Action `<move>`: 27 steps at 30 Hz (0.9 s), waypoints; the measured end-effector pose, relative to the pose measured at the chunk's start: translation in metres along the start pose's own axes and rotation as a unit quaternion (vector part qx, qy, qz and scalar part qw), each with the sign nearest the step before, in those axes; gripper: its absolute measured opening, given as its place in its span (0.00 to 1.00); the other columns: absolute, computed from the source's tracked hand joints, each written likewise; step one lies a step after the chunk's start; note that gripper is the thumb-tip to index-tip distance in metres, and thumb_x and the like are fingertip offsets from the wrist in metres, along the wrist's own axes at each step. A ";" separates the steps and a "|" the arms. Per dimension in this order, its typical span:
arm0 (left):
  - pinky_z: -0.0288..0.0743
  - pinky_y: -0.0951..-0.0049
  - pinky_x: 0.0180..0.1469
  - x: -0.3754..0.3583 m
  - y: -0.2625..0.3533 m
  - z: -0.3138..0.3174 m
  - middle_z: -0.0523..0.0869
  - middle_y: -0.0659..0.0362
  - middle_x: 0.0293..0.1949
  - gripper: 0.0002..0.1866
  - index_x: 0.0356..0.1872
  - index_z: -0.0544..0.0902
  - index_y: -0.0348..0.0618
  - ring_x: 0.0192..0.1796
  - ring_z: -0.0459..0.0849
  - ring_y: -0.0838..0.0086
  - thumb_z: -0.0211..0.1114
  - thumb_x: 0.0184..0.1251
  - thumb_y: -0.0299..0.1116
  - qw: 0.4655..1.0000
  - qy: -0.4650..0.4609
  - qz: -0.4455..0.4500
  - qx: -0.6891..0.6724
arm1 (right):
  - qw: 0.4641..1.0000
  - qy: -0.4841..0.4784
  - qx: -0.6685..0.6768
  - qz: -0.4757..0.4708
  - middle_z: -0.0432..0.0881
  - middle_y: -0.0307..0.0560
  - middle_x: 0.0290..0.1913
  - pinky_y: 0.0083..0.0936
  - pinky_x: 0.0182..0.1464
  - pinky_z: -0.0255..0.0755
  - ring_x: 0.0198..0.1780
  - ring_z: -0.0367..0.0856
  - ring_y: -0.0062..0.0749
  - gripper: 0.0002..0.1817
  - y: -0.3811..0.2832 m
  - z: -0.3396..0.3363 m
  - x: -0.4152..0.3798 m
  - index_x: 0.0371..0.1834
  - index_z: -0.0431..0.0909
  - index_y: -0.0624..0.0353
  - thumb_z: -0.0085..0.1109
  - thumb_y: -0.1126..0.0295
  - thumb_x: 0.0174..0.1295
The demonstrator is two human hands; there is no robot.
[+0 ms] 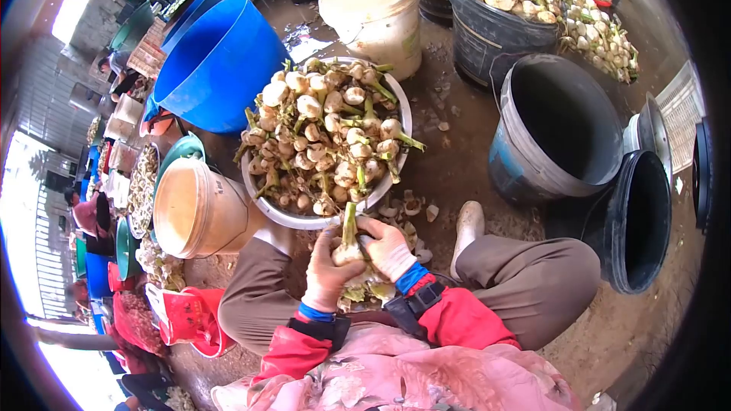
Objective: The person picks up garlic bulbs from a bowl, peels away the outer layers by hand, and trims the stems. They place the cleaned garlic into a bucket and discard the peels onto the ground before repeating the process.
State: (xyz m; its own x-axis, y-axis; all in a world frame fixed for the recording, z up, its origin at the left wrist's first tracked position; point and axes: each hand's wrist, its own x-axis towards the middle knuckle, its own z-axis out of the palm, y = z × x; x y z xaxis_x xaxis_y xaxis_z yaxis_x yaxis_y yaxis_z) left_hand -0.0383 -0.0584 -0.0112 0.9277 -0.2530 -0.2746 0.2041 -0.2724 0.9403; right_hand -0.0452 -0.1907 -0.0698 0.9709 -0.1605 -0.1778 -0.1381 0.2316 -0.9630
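My left hand (326,278), in a pale glove, grips a white bulb with a green stalk (348,243) that points up toward the bowl. My right hand (388,247), also gloved, closes on the same bulb from the right side. Both hands hover between my knees, just below a round white bowl (301,220) heaped with several bulbs with green stalks (327,133). Peelings and scraps (369,289) lie under my hands.
A tipped cream bucket (194,209) lies left of the bowl, a blue tub (221,61) behind it. A white bucket (377,11) stands at the back. Dark empty buckets (560,125) (640,221) stand right; a full one (495,7) is further back. Other workers sit at far left.
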 end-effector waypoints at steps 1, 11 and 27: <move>0.75 0.72 0.47 0.000 0.005 -0.004 0.79 0.55 0.46 0.35 0.63 0.64 0.36 0.47 0.80 0.68 0.68 0.53 0.29 0.984 -0.026 -0.051 -0.171 | 0.992 -0.019 0.123 0.012 0.83 0.47 0.48 0.22 0.54 0.71 0.51 0.79 0.27 0.20 -0.005 -0.001 -0.002 0.55 0.76 0.62 0.53 0.80 0.57; 0.75 0.69 0.37 0.002 -0.008 -0.014 0.82 0.58 0.43 0.27 0.58 0.74 0.49 0.44 0.81 0.65 0.64 0.60 0.51 0.879 -0.024 -0.138 -0.456 | 0.964 -0.039 0.256 0.061 0.81 0.40 0.46 0.18 0.52 0.70 0.48 0.77 0.21 0.22 -0.002 0.008 -0.007 0.59 0.73 0.62 0.49 0.81 0.59; 0.69 0.83 0.26 -0.016 0.020 0.005 0.80 0.63 0.34 0.41 0.62 0.67 0.41 0.27 0.76 0.81 0.73 0.50 0.51 0.955 -0.020 -0.061 -0.289 | 0.957 -0.025 0.277 0.083 0.83 0.41 0.44 0.22 0.50 0.73 0.44 0.80 0.23 0.17 -0.024 0.004 -0.016 0.53 0.76 0.66 0.61 0.75 0.60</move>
State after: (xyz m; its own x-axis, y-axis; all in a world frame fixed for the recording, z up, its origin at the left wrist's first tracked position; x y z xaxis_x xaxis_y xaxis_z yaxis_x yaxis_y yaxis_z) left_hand -0.0505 -0.0647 0.0107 0.8752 -0.2911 -0.3864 0.4600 0.2536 0.8509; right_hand -0.0565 -0.1900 -0.0434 0.9547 -0.0345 -0.2956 -0.1797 0.7249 -0.6650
